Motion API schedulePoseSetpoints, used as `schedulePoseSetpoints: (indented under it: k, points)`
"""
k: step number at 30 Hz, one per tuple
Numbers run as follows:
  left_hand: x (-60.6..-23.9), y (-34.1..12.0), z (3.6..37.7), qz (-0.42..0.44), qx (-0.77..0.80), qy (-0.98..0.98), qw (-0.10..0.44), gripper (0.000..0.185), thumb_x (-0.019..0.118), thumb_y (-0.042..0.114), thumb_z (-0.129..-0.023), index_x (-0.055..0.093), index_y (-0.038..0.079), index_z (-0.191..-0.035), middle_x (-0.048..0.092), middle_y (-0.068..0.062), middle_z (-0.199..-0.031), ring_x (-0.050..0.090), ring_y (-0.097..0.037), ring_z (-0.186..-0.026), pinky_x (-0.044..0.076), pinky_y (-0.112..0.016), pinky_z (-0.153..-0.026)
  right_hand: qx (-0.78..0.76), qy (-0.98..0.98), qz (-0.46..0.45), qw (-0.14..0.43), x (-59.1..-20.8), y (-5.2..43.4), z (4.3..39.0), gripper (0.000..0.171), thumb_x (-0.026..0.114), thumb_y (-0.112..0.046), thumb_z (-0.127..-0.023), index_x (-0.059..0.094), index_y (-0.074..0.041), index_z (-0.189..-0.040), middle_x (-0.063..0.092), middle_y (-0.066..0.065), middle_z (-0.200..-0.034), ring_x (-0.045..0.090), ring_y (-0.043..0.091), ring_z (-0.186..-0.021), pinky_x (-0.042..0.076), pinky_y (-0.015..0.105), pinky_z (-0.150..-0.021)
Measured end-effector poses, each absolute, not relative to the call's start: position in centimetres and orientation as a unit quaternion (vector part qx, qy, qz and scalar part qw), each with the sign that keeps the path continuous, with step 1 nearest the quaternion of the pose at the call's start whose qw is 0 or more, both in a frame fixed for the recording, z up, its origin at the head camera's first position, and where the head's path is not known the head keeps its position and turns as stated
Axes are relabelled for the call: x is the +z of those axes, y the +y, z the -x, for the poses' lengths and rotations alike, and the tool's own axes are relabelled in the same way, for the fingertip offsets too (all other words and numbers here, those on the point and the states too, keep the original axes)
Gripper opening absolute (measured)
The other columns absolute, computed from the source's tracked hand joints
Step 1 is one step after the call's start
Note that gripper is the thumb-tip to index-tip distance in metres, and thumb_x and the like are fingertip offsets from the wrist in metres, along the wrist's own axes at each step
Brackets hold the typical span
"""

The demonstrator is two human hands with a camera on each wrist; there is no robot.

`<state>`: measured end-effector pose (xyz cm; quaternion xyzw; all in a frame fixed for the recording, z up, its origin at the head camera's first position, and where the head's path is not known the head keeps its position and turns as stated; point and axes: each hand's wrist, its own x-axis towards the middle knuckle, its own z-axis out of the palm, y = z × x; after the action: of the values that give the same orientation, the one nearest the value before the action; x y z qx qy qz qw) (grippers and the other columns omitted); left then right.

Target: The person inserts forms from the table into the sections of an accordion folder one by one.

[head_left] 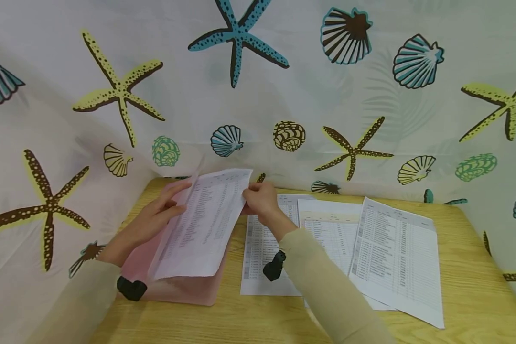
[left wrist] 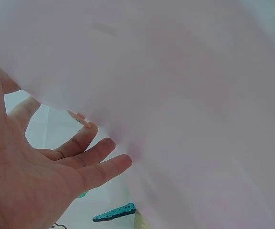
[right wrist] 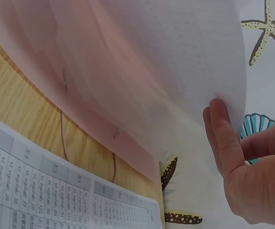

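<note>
A pink folder (head_left: 189,291) lies on the left of the table beneath both hands. Above it, a printed sheet (head_left: 217,215) stands tilted, with a translucent plastic sleeve (head_left: 168,239) along its left side. My left hand (head_left: 155,217) holds the sleeve's edge; in the left wrist view the middle, ring and little fingertips (left wrist: 110,143) touch its near face, while the thumb and index tips are hidden behind it. With thumb and fingers my right hand (head_left: 262,200) pinches the upper right edge of the sheet; its fingers (right wrist: 221,114) press the paper in the right wrist view.
To the right, three printed sheets overlap: a left one (head_left: 258,282), a middle one with a yellowish band (head_left: 331,218) and a right one (head_left: 397,258). The wooden table (head_left: 460,286) meets a shell-and-starfish cloth (head_left: 262,100) behind. Black wrist cameras (head_left: 131,288) sit on both wrists.
</note>
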<state>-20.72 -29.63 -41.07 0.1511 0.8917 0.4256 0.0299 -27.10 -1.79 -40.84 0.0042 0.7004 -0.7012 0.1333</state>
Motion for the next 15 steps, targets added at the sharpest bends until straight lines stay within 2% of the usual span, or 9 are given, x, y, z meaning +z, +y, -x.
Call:
schedulePoseSetpoints:
  k: [6,9,15]
  points:
    - [-41.1,-29.6,20.8,-0.147,0.428,0.891,0.033,0.061,0.052,0.022,-0.111,0.028,0.026,-0.167,0.032,-0.012,-0.163,0.051,-0.036,-0.117,0.044,-0.041,-0.09,-0.692,0.708,-0.005,0.14,-41.4,-2.9,26.7,0.036,0.053,-0.005,-0.103,0.066,0.007,-0.134,0.074,0.028,-0.112,0.071,0.016,-0.064,0.062,0.051,-0.087]
    - [-41.1,-29.6,20.8,-0.149,0.429,0.89,0.03,0.061,0.051,0.022,-0.111,0.028,0.025,-0.167,0.031,-0.011,-0.165,0.051,-0.036,-0.117,0.043,-0.04,-0.091,-0.689,0.711,-0.006,0.141,-41.5,-3.3,26.5,0.037,0.054,-0.005,-0.103,0.066,0.004,-0.136,0.074,0.027,-0.113,0.072,0.02,-0.065,0.061,0.053,-0.088]
    - [-41.2,-29.6,20.8,-0.161,0.43,0.888,0.02,0.06,0.051,0.02,-0.111,0.029,0.022,-0.167,0.03,-0.011,-0.166,0.052,-0.034,-0.111,0.044,-0.033,-0.087,-0.684,0.717,0.003,0.137,-41.6,-4.2,26.4,0.034,0.055,-0.005,-0.102,0.071,0.003,-0.131,0.076,0.026,-0.11,0.077,0.03,-0.077,0.062,0.051,-0.084]
